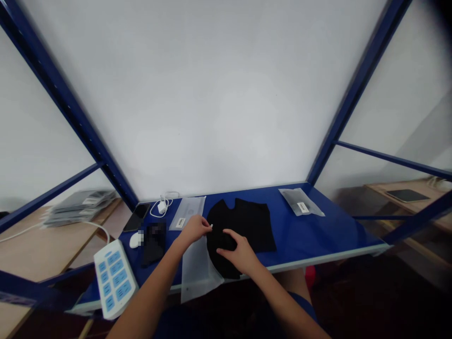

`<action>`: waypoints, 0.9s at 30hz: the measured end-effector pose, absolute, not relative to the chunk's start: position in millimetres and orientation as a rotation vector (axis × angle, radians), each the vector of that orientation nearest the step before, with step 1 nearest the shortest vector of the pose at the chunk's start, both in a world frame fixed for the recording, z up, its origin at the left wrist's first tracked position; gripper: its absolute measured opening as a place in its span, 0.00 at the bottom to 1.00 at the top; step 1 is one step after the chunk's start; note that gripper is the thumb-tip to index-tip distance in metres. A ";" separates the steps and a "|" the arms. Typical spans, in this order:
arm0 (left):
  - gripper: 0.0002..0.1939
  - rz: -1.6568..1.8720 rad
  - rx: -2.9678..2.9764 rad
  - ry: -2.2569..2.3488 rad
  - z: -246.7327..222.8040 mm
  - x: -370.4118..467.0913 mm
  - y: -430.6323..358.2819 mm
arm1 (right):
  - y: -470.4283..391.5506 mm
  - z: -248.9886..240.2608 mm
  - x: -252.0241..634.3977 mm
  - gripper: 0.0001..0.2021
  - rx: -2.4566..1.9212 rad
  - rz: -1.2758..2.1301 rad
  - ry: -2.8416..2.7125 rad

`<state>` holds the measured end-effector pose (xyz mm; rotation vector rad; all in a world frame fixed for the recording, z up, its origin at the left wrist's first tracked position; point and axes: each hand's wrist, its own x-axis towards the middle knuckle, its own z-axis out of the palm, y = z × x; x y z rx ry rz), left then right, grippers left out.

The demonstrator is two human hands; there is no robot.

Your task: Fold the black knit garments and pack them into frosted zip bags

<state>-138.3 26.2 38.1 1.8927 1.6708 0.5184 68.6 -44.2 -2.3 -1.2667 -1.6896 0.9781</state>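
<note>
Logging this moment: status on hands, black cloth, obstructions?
Left hand pinched at small white piece; right hand open at black cloth. Cloth spread on blue table. Frosted bag at cloth's left edge; no visible block.

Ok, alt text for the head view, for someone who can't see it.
A person's left hand pinches a small white piece at the left side of a black cloth on a blue table; the right hand is spread open over the cloth. A labelled plastic bag lies farther right.
</note>
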 end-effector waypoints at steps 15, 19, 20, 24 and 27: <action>0.08 1.025 2.106 1.690 74.8 -107.8 -22.3 | -28.8 54.1 65.3 0.18 -1.187 0.497 -2.320; 0.08 1.135 2.115 1.729 84.0 -100.6 -34.5 | -21.0 52.7 66.7 0.22 -1.165 0.721 -2.086; 0.08 1.152 2.122 1.728 86.1 -98.7 -37.7 | -19.3 51.7 66.4 0.21 -1.126 0.837 -1.988; 0.08 1.317 2.165 1.610 84.6 -94.8 -47.4 | -12.5 46.7 62.6 0.17 -1.005 1.118 -1.578; 0.11 1.492 2.125 1.630 67.0 -95.9 -50.9 | -6.3 40.0 59.7 0.20 -0.955 1.173 -1.284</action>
